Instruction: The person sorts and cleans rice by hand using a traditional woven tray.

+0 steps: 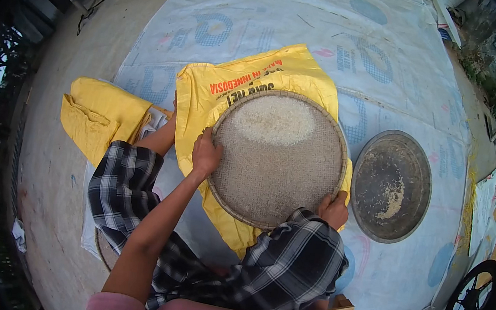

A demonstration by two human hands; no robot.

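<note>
The person is winnowing rice, I'd say: both hands hold a round woven bamboo tray level above a yellow printed sack spread on the ground tarpaulin. The left hand grips the tray's left rim, fingers curled over the edge. The right hand clasps the near right rim, fingers wrapped under so only the knuckles show. Both are closed on the tray.

White rice lies heaped at the tray's far edge, away from the person; the near half of the tray is bare weave. Being round, the tray has no real long axis. It sits roughly flat, perhaps dipped slightly away from the body, though I can't be sure.

Judging by that, the grain has been gathered forward, mid-toss. The next move likely calls for a short, even flick from both wrists, keeping the rim level enough that rice doesn't spill over the far edge.

To the right of the tray, well apart, a dark metal pan holds a little husk. To the tray's left lies a folded yellow cloth.
</note>
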